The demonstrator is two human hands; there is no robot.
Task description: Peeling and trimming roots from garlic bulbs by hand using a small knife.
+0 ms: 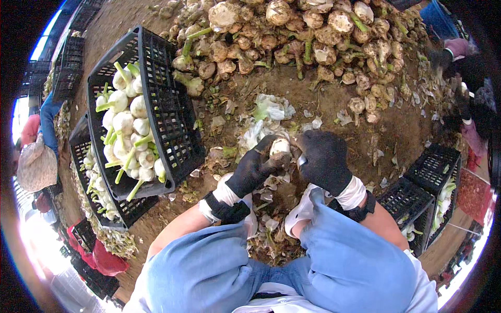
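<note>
My left hand (251, 171), in a black glove with a white cuff, is closed around a garlic bulb (280, 146). The bulb's white top shows between thumb and fingers. Close beside it, my right hand (325, 160), gloved the same way, is curled into a grip. A small shiny edge shows at its thumb side, but the thing it belongs to is mostly hidden in the fist. Under and beyond my hands lie pale peeled skins (272, 108) on the dirt.
A heap of soil-covered garlic (323, 39) spreads ahead. At left, a tilted black crate (175, 112) holds cleaned white garlic (125, 122) above another crate. More black crates (404, 201) stand at right. Other people are at both sides, including a gloved hand (462, 99) at far right.
</note>
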